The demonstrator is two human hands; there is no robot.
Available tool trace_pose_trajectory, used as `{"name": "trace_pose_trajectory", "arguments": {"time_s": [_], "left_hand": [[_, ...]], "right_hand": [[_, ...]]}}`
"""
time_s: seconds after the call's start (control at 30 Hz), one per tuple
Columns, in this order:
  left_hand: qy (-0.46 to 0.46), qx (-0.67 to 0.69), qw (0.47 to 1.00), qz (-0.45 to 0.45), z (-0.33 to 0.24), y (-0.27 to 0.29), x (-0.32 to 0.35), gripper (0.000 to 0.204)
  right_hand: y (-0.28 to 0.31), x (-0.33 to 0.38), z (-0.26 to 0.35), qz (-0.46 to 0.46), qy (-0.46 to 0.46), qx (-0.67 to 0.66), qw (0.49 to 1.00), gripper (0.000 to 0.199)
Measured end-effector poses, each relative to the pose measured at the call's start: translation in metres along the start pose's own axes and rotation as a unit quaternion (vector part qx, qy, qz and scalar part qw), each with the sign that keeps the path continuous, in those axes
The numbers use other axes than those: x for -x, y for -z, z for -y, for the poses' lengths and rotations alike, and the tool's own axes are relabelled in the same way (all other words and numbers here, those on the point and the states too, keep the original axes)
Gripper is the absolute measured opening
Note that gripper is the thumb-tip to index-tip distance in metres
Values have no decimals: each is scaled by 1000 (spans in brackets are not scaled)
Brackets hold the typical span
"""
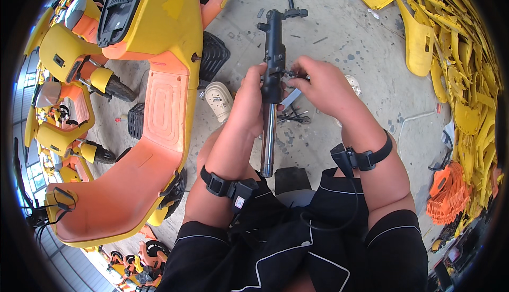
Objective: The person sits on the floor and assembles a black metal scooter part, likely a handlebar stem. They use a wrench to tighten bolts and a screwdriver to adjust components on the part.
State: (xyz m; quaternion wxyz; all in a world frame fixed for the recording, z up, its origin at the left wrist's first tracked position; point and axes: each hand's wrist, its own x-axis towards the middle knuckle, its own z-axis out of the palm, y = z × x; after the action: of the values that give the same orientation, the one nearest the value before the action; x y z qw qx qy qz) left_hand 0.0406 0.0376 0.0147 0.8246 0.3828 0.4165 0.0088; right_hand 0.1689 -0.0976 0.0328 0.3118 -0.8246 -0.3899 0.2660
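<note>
My left hand [249,93] is closed round a front fork leg [273,53], a black tube with a shiny chrome lower section. It lies lengthwise in front of me, its chrome end towards my lap. On its right side, my right hand [321,82] has thumb and forefinger pinched at a small dark fitting [288,73] that stands out from the tube. Whether that fitting is a bolt or a clamp, I cannot tell. Beyond the tube's far end, a black stem with a bracket [295,12] is on the concrete floor.
A yellow and orange scooter body [167,98] stands close on my left, with more scooters [69,53] behind it. Yellow plastic panels [461,80] are heaped on the right, beside stacked orange pieces [448,194]. Small metal parts [294,118] lie on the floor between my feet.
</note>
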Motion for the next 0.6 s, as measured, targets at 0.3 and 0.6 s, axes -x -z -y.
{"name": "trace_pose_trajectory", "arguments": {"time_s": [0.3,0.6], "left_hand": [[-2,4,1000,-9,-3,-2,0,51],[10,2,1000,-4,-5,-5,1,52]], "right_hand": [[-6,-1,-14,-34,43,1,999,21],[-2,-4,-8,8,3,-66,998,25]]}}
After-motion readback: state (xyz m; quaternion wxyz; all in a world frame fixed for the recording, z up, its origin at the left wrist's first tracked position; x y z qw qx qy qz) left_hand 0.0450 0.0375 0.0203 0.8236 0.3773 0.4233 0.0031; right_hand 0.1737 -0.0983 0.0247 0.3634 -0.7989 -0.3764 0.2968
